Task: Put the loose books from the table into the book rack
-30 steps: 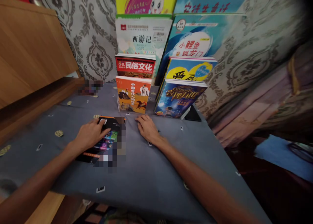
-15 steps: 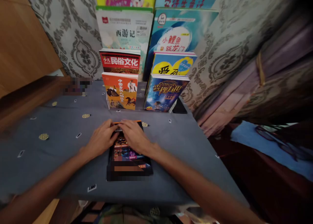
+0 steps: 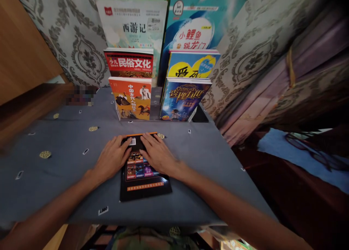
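Black rectangular paperback (image 3: 144, 175), orange-edged, lying flat on a grey patterned tablecloth (image 3: 207, 159).
The bare left hand (image 3: 113, 155) and bare right hand (image 3: 158, 153) rest on its upper part, fingers loosely extended, neither gripping; beyond stand an orange illustrated paperback (image 3: 133, 100) and a glossy blue paperback (image 3: 184, 100).

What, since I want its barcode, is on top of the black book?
The left hand and right hand rest on the black book, its barcode showing between them; print beneath the hands is hidden.

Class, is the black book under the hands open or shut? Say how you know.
Shut: the black book lies flat, barcode side up, with only one cover and no inside pages showing.
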{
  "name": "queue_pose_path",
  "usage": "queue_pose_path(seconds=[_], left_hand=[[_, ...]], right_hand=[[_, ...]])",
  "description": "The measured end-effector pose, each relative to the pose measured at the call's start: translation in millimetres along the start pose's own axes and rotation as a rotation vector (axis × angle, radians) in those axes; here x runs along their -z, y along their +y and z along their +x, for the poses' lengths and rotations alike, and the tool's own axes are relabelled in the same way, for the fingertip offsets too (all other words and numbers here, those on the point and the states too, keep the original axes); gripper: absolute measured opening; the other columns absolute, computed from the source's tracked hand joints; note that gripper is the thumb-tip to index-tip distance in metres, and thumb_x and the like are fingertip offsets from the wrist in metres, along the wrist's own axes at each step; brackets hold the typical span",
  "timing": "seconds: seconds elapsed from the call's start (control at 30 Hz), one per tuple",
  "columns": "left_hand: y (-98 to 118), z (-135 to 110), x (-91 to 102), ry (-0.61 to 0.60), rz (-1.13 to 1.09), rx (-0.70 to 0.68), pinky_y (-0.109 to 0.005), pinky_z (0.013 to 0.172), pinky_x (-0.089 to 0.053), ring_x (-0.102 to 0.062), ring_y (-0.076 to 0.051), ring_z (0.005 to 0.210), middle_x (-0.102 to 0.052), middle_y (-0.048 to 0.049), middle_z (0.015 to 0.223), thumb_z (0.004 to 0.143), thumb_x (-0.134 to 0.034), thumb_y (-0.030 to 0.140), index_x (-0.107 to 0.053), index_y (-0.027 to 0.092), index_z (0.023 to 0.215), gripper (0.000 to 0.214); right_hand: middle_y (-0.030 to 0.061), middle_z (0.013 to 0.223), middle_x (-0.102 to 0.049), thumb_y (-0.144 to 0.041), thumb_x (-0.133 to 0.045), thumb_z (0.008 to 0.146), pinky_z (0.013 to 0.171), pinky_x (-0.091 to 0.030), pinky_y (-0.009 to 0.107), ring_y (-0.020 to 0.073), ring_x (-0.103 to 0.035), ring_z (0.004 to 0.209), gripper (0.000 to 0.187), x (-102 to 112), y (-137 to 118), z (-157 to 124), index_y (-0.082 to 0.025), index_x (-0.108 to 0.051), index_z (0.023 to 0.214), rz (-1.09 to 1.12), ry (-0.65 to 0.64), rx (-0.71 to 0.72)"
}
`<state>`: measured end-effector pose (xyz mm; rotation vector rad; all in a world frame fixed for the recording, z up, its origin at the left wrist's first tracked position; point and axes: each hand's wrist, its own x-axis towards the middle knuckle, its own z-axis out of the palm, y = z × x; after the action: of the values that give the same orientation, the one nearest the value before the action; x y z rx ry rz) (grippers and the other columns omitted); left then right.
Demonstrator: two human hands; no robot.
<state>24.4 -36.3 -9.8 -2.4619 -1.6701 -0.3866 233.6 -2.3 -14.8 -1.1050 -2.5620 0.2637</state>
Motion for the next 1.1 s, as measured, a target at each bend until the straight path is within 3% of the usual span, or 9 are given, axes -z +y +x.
queue_pose_path(seconds=[0.17,0.37,0.53,0.67,0.83,0.97,1.1], left_hand=[[-1,2,-0.5,-0.013,-0.003,-0.003,-0.046,0.094,-0.053,-0.060,-0.028,0.108,-0.060,-0.0138,0.126,0.101,-0.039,0.030,-0.058,0.017,0.131,0.038],[-5,17,-1.2,-0.042,0.019,-0.018,-0.045,0.096,-0.051,-0.061,-0.027,0.110,-0.060,-0.0138,0.128,0.101,-0.038,0.027,-0.058,0.017,0.132,0.038],[-12,36,1.1,-0.121,0.055,-0.025,-0.045,0.097,-0.050,-0.060,-0.029,0.111,-0.060,-0.0135,0.127,0.101,-0.039,0.028,-0.057,0.015,0.133,0.039],[-17,45,-1.2,-0.113,0.019,-0.033,-0.044,0.099,-0.049,-0.059,-0.027,0.113,-0.061,-0.0122,0.127,0.101,-0.038,0.028,-0.057,0.016,0.132,0.038],[-17,49,-6.2,-0.077,0.022,-0.072,-0.046,0.100,-0.047,-0.056,-0.030,0.118,-0.061,-0.0157,0.129,0.100,-0.035,0.023,-0.059,0.011,0.128,0.039],[-13,54,-9.0,-0.069,-0.004,-0.104,-0.048,0.099,-0.047,-0.057,-0.030,0.117,-0.062,-0.0173,0.129,0.099,-0.035,0.020,-0.060,0.010,0.127,0.039],[-1,64,-13.9,-0.061,-0.049,-0.146,-0.047,0.101,-0.047,-0.058,-0.028,0.117,-0.064,-0.0158,0.126,0.098,-0.035,0.018,-0.061,0.011,0.127,0.039]], right_hand=[[0.0198,0.151,-0.050,-0.028,-0.043,0.101,0.119,-0.034,0.054,0.0291,-0.042,0.144,0.046,7,22,-15,-0.010,-0.052,0.143,0.022,0.036,-0.110],[0.0188,0.152,-0.049,-0.028,-0.045,0.100,0.119,-0.036,0.052,0.0281,-0.041,0.145,0.045,4,36,-8,-0.013,-0.052,0.142,0.086,0.083,-0.114],[0.0227,0.153,-0.045,-0.028,-0.047,0.100,0.120,-0.034,0.052,0.0293,-0.037,0.148,0.047,8,47,1,-0.007,-0.052,0.142,0.126,0.025,-0.116],[0.0217,0.155,-0.044,-0.032,-0.045,0.101,0.120,-0.033,0.054,0.0288,-0.036,0.148,0.047,6,59,-2,-0.009,-0.051,0.142,0.174,0.035,-0.070],[0.0144,0.152,-0.050,-0.026,-0.038,0.101,0.120,-0.033,0.054,0.0232,-0.040,0.146,0.044,-1,72,-5,-0.019,-0.051,0.143,0.294,0.108,-0.047],[0.0124,0.147,-0.056,-0.026,-0.035,0.101,0.118,-0.037,0.051,0.0215,-0.047,0.141,0.044,2,78,-4,-0.019,-0.050,0.142,0.430,0.138,-0.094],[0.0112,0.146,-0.057,-0.027,-0.036,0.102,0.116,-0.039,0.050,0.0213,-0.052,0.137,0.048,8,78,-4,-0.022,-0.040,0.149,0.559,0.158,-0.125]])
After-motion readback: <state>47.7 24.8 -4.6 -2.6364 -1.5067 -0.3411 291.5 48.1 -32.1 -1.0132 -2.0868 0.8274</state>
